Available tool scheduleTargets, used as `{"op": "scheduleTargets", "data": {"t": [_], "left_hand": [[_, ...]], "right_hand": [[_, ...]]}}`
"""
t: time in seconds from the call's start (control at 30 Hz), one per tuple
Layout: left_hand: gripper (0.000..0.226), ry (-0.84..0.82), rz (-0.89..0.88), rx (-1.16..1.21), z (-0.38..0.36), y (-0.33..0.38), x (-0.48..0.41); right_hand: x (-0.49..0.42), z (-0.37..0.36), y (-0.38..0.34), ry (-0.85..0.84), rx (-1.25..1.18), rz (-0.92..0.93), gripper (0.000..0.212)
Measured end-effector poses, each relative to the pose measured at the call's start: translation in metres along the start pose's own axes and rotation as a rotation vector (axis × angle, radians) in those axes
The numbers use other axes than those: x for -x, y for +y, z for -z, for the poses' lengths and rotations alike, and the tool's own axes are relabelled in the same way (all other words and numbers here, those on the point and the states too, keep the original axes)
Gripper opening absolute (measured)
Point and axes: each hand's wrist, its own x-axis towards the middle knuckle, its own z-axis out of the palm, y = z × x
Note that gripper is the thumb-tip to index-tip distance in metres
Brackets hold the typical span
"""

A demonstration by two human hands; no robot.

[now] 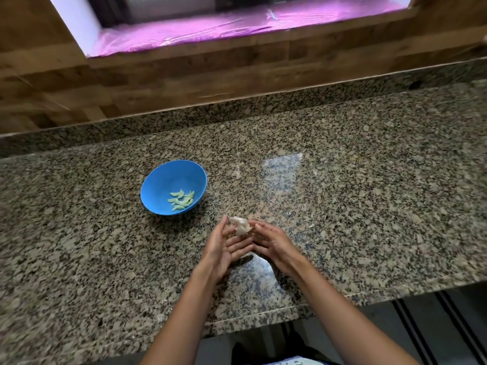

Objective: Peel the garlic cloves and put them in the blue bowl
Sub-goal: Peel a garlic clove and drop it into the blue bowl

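Left hand: I am seeing the left hand (228, 250) hovering over the surface, palm turned inward toward the other hand, fingers mostly straight and slightly spread; its upper fingertips are touching the garlic piece from the left side.
Right hand: the right hand (272, 242) is facing the left one, its thumb and forefinger tips pinching the right edge of the garlic piece; the remaining fingers are lying loosely curved beneath.
Garlic piece: a pale, papery lump of garlic (241, 225) is sitting between the two sets of fingertips, above the surface and not resting on it; I cannot tell how much of it is skin and how much is clove.
Blue bowl: the blue bowl (160, 185) is standing upright on the surface to the left of the hands and a little further from me, apart from both hands.
Peeled cloves: a small heap of peeled garlic cloves (181, 199) is lying inside the bowl, gathered toward its near right side.
Surface: a speckled granite surface (355, 193) is carrying the bowl, with a glossy reflection showing right of centre.
Backdrop: a wooden wall (184, 72) is rising behind the surface, and a window ledge (210, 30) above it is glowing pink-purple.
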Motion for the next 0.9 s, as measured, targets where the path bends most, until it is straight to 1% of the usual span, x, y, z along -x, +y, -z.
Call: {"op": "scheduleTargets", "data": {"t": [0.03, 0.1, 0.17, 0.2, 0.27, 0.37, 0.43, 0.5, 0.53, 0.57, 0.6, 0.67, 0.73, 0.77, 0.8, 0.83, 0.9], "left_hand": [[0.039, -0.018, -0.011, -0.058, 0.001, 0.001, 0.001], [0.028, -0.033, -0.076, -0.171, -0.002, 0.002, 0.004], [0.017, -0.017, -0.127, -0.201, -0.004, 0.002, 0.003], [0.015, -0.004, -0.13, -0.184, -0.005, 0.002, 0.002], [0.017, 0.019, -0.107, -0.12, -0.006, 0.003, -0.001], [0.016, 0.026, -0.092, -0.126, -0.008, 0.002, -0.001], [0.017, -0.05, -0.082, -0.116, -0.01, 0.0, 0.001], [0.031, -0.138, -0.071, -0.125, -0.012, -0.002, 0.002], [0.037, -0.148, -0.07, -0.124, -0.012, -0.003, 0.003], [0.038, -0.135, -0.071, -0.102, -0.013, -0.003, 0.001], [0.036, -0.114, -0.073, -0.051, -0.013, -0.003, 0.0], [0.033, -0.108, -0.072, 0.093, -0.015, -0.002, -0.002], [0.037, -0.153, -0.081, 0.146, -0.017, -0.003, -0.002], [0.037, -0.175, -0.101, 0.11, -0.02, -0.004, -0.001], [0.035, -0.172, -0.14, 0.025, -0.023, -0.006, -0.002], [0.031, -0.136, -0.211, -0.111, -0.025, -0.009, -0.004], [0.023, 0.013, -0.43, -0.421, -0.028, -0.013, -0.01]], "right_hand": [[-0.001, 0.0, 0.001, 0.002, 0.032, 0.004, 0.024], [-0.001, -0.001, 0.001, 0.016, 0.128, 0.023, 0.024], [-0.001, -0.003, 0.0, 0.021, 0.185, 0.054, 0.023], [0.0, -0.004, -0.001, 0.022, 0.188, 0.077, 0.021], [0.002, -0.005, -0.004, 0.041, 0.233, 0.157, 0.018], [0.001, -0.004, -0.006, 0.089, 0.429, 0.303, 0.017], [0.0, -0.005, -0.008, 0.131, 0.453, 0.358, 0.017], [0.0, -0.003, -0.009, 0.179, 0.447, 0.359, 0.017], [0.001, -0.003, -0.01, 0.188, 0.416, 0.334, 0.016], [0.002, -0.002, -0.012, 0.19, 0.331, 0.291, 0.014], [0.003, -0.002, -0.013, 0.187, 0.185, 0.24, 0.014], [0.005, -0.001, -0.016, 0.148, -0.089, 0.154, 0.021], [0.007, -0.003, -0.017, 0.074, -0.157, 0.061, 0.027], [0.008, -0.004, -0.016, 0.026, -0.173, 0.013, 0.03], [0.009, -0.007, -0.014, -0.009, -0.213, -0.023, 0.032], [0.01, -0.009, -0.014, -0.012, -0.252, -0.037, 0.032], [0.011, -0.011, -0.014, 0.014, -0.316, -0.016, 0.03]]}}
